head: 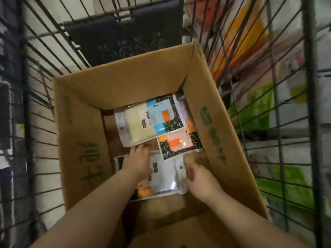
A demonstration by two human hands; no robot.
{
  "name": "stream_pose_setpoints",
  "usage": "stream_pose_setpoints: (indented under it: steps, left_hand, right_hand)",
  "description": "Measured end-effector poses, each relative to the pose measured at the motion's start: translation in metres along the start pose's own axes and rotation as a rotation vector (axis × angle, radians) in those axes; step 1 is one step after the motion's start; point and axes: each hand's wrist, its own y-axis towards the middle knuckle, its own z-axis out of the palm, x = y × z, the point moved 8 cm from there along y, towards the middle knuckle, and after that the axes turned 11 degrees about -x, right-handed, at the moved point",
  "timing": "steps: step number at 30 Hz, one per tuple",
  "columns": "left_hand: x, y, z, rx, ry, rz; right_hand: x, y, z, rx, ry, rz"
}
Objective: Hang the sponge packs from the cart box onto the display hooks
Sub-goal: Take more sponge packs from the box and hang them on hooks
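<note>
Your left hand (138,161) lies flat on the nearest sponge pack (163,176); your right hand (200,179) pinches its edge in the box (86,136).

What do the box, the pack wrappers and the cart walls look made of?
The box: brown corrugated cardboard, matte, going by the creased flaps and green print. The nearest pack wrapper: clear glossy plastic film, by its glare streaks. The cart walls: thin dark wire grid, probably painted or coated metal; blur leaves the finish open.
</note>
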Motion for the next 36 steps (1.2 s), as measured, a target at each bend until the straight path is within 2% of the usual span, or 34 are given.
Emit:
stream_pose_setpoints:
  steps: [2, 6, 9, 11, 13, 15, 18, 20, 22, 24, 25, 27, 31, 34, 36]
  left_hand:
    - [0.001, 0.008, 0.009, 0.031, 0.022, 0.001]
    - [0.000, 0.007, 0.018, -0.026, 0.164, 0.059]
    - [0.002, -0.004, 0.026, 0.007, 0.186, 0.027]
    - [0.001, -0.015, 0.037, 0.126, 0.043, -0.013]
    - [-0.004, -0.030, 0.043, 0.243, -0.245, -0.115]
    - [-0.009, -0.044, 0.035, 0.246, -0.424, -0.174]
    - [-0.011, -0.063, 0.022, 0.232, -0.489, -0.149]
    - [-0.020, -0.075, 0.014, 0.261, -0.459, -0.060]
    - [-0.029, -0.083, 0.006, 0.270, -0.365, 0.058]
    - [-0.032, -0.085, -0.006, 0.247, -0.361, 0.078]
    - [-0.029, -0.083, -0.013, 0.218, -0.417, 0.033]
    - [-0.010, -0.076, -0.027, 0.136, -0.647, -0.167]
    - [0.035, -0.073, -0.050, -0.173, -1.015, -0.558]
    - [0.044, -0.084, -0.032, -0.225, -1.228, -0.783]
    - [0.044, -0.093, -0.013, -0.231, -1.394, -0.918]
  right_hand:
    - [-0.005, 0.006, 0.004, -0.017, 0.016, 0.011]
    - [-0.010, 0.012, 0.004, -0.040, 0.053, 0.034]
    - [-0.006, 0.015, 0.001, -0.046, 0.059, 0.019]
    - [0.004, 0.020, -0.006, -0.069, 0.077, -0.015]
    - [0.020, 0.027, -0.016, -0.102, 0.098, -0.063]
    - [0.041, 0.035, -0.029, -0.145, 0.080, -0.136]
    - [0.065, 0.052, -0.055, -0.230, 0.003, -0.180]
    - [0.079, 0.064, -0.072, -0.280, -0.047, -0.184]
    - [0.097, 0.074, -0.080, -0.251, -0.080, -0.200]
    - [0.116, 0.080, -0.083, -0.225, -0.106, -0.247]
    - [0.125, 0.083, -0.085, -0.225, -0.113, -0.272]
    - [0.138, 0.088, -0.090, -0.227, -0.122, -0.303]
    - [0.152, 0.109, -0.094, -0.213, -0.128, -0.347]
    - [0.156, 0.127, -0.080, -0.173, -0.224, -0.388]
    - [0.163, 0.137, -0.066, -0.160, -0.374, -0.483]
